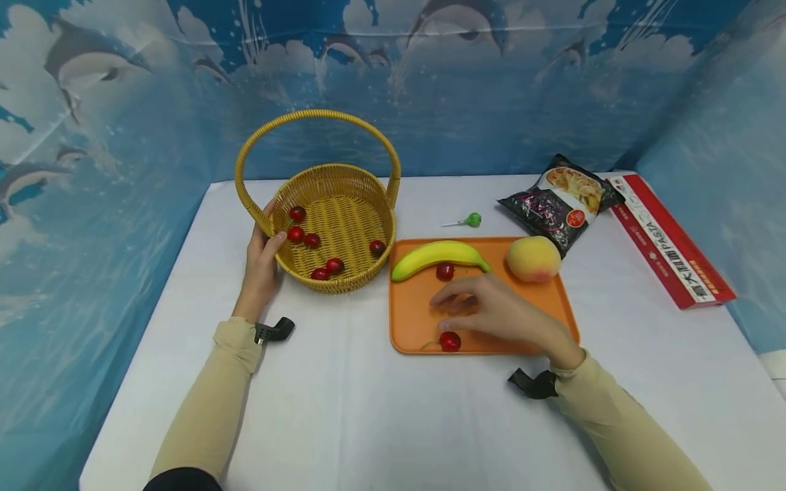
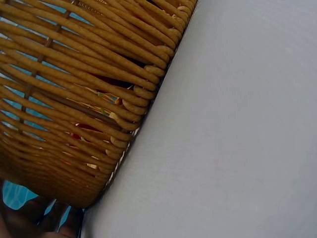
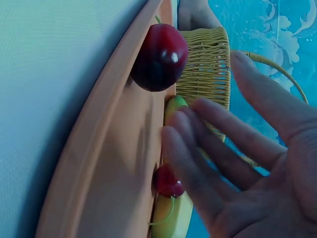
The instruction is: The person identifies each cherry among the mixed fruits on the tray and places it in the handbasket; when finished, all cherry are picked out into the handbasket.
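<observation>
A yellow woven basket with a tall hoop handle holds several red cherries. My left hand grips the basket's left side, thumb on the rim and fingers outside. To the right lies an orange tray bearing a banana, a peach and two cherries. One cherry lies at the tray's front edge, the other beside the banana. Over the tray, my right hand hovers between these cherries. Its fingers are apart and bare of any object in the right wrist view.
Behind the tray lies a green lollipop. A black food packet is at the tray's back right corner, with a red pasta box farther right. Blue dolphin-print cloth walls the white table's back and sides.
</observation>
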Available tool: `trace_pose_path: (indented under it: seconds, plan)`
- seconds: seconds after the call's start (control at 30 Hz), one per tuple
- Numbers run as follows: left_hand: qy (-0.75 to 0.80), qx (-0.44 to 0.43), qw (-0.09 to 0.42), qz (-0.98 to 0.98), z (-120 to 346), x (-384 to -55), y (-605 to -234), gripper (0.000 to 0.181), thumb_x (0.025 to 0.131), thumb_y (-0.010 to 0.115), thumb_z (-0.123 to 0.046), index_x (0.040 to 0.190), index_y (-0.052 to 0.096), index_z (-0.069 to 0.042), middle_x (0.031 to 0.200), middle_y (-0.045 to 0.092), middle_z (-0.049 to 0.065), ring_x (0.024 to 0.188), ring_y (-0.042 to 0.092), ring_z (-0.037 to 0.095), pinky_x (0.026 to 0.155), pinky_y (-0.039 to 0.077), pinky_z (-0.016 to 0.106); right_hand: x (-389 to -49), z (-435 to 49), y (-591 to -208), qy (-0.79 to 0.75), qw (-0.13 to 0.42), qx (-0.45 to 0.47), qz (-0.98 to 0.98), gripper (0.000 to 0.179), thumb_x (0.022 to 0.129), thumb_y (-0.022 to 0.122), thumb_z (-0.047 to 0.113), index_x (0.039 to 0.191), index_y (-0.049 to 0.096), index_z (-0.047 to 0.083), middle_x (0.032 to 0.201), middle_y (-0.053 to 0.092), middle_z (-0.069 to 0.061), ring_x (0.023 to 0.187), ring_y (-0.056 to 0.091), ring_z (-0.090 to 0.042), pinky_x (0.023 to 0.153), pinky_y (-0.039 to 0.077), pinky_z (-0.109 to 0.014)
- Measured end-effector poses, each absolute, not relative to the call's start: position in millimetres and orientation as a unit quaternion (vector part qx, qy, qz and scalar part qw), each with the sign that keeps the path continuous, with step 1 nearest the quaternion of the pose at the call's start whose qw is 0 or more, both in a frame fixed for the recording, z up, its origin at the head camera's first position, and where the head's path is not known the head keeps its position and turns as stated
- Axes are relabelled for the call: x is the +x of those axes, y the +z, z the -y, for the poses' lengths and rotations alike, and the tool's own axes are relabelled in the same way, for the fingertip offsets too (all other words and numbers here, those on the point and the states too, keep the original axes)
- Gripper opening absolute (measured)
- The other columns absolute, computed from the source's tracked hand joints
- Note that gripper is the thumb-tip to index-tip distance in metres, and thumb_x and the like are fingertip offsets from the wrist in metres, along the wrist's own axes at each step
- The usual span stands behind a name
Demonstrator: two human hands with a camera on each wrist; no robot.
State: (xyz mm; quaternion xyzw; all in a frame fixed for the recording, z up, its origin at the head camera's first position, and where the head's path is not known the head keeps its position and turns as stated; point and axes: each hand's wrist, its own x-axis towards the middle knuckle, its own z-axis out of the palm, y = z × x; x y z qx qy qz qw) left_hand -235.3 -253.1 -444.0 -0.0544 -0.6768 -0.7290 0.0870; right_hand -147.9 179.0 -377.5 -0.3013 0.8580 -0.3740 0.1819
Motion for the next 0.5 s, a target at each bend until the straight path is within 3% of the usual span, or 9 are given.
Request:
trace_pose_path:
  seconds: [0.23,0.5]
  plan:
    - [-0.740,-0.050,0.099,0.663,259,-229,-447,0.065,0.105,0.051,-0.011,0.165,0.036,-0.030,0.170,0.033,0.002,0.157,0.032,0.026,0.124,0.037,0.035,-156,-179,-379,-0.331,0.239,-0.354,-0.842,0.040,0.089,0.084,0.042,0.121,0.077,0.019,0.115,0.077,0.007,0.107,0.070,-0.013,0.097,0.059,-0.037]
    - [-0.727,-0.068,0.088,0.678,251,-237,-448,0.066,0.105,0.050,-0.010,0.166,0.035,-0.030,0.171,0.032,0.000,0.157,0.033,0.025,0.124,0.038,0.041,-152,-189,-384,-0.324,0.271,-0.342,-0.839,0.041,0.086,0.089,0.036,0.123,0.075,0.023,0.117,0.075,0.011,0.109,0.067,-0.012,0.101,0.057,-0.037]
